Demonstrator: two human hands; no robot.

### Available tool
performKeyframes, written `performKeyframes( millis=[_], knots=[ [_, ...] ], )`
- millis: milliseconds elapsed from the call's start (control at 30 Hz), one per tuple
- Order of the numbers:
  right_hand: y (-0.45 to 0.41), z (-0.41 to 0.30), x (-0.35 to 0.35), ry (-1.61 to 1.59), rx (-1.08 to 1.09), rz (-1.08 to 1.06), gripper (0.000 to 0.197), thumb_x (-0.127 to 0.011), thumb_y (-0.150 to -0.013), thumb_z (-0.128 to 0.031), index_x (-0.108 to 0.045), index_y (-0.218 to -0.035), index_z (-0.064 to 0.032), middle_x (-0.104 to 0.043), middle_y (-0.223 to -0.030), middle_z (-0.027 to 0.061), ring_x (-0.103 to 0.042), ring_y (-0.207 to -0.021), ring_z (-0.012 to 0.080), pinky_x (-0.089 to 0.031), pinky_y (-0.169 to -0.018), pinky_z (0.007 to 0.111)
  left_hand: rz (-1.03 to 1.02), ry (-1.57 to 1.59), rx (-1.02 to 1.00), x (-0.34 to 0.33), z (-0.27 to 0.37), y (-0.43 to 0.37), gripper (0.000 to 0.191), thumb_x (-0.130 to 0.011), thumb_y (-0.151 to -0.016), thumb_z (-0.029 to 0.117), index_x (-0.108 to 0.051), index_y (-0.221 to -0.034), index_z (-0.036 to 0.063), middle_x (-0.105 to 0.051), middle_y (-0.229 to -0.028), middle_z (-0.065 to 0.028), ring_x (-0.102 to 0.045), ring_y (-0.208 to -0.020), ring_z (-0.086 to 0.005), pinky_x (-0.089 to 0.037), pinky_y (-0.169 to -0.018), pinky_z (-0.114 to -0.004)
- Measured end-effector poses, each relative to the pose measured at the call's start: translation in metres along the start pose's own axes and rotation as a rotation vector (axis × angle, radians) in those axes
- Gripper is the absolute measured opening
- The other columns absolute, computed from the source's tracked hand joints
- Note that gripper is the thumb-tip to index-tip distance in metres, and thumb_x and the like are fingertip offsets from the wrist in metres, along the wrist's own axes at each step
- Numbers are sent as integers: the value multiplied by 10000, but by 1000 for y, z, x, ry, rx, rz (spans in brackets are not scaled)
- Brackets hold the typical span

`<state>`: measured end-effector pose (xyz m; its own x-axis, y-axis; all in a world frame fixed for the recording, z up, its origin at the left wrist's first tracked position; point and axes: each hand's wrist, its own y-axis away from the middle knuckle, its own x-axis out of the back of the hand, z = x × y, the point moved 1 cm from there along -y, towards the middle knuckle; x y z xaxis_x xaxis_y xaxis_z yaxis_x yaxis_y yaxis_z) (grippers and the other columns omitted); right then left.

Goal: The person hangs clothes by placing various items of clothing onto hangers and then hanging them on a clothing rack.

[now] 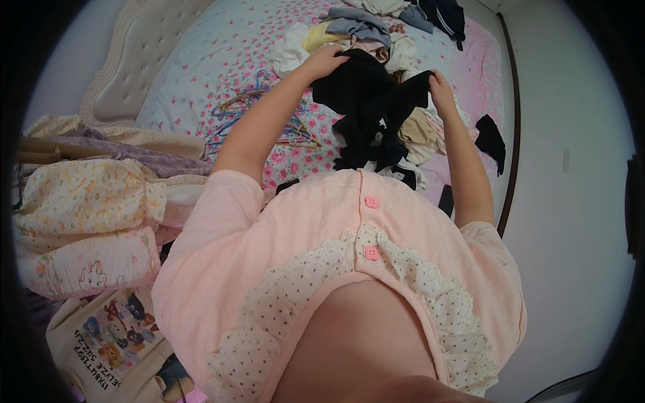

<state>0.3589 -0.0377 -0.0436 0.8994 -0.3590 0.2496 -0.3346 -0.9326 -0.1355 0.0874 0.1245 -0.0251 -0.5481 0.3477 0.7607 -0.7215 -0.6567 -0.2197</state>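
A black cloth garment [360,83] is stretched between my two hands above the bed. My left hand [326,60] grips its upper left edge, and my right hand [441,90] pinches its right corner. What kind of garment it is, I cannot tell. Part of it hangs down over dark and white clothes [370,151] lying nearer to me. Behind it is a heap of clothes with a grey piece [360,25], a yellow piece [320,36] and a white piece [289,50]. A beige garment [421,133] lies below my right hand.
Several plastic and wire hangers [262,118] lie on the floral bedsheet [189,83], left of my forearm. A tufted headboard [138,55] stands at the far left. Folded clothes and bedding [90,196] are piled at my left. A black cloth [490,141] lies by the right wall [559,111].
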Motion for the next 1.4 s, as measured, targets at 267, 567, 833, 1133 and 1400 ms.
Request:
performKeyframes(
  millis=[267, 567, 833, 1133, 1400],
  knots=[
    [-12, -33, -43, -40, -59, 99, 292, -440, -852, -222, -523, -1009, 10, -569, -914, 77, -511, -819, 178, -394, -731, 278, -161, 92, 29, -46, 10, 11, 455, -637, -718, 341, -531, -1010, 8, -548, -1012, -159, -533, -942, -260, -421, -791, -320],
    [-7, -75, -81, -201, -127, -99, 249, -511, -827, -247, -528, -959, -37, -545, -799, 20, -498, -692, 106, -396, -599, 241, -182, 446, 17, -50, 52, 8, 366, -564, -800, 285, -519, -1076, 49, -580, -933, -62, -523, -846, -137, -407, -750, -272],
    [23, 6, -96, -19, 62, -273, 336, -569, -772, -207, -522, -1044, -16, -585, -901, 60, -534, -823, 171, -408, -760, 303, 13, 726, -20, -20, 71, 3, 314, -550, -814, 279, -562, -958, 0, -588, -846, -50, -531, -766, -124, -418, -699, -261],
    [-26, -45, -47, 386, 244, 97, 243, -510, -728, -130, -557, -935, -13, -587, -792, 160, -560, -740, 294, -424, -665, 355, 228, 623, 77, -17, 39, -5, 433, -625, -738, 241, -487, -1068, -3, -572, -957, -122, -541, -873, -217, -414, -772, -302],
    [-26, -129, -54, 888, 481, -154, 264, -568, -710, -111, -548, -963, -38, -586, -850, 157, -545, -804, 339, -432, -685, 368, 465, -11, -304, 0, 82, -13, 455, -623, -712, 201, -475, -1109, 35, -569, -964, -143, -536, -926, -289, -404, -821, -338]
  ],
)
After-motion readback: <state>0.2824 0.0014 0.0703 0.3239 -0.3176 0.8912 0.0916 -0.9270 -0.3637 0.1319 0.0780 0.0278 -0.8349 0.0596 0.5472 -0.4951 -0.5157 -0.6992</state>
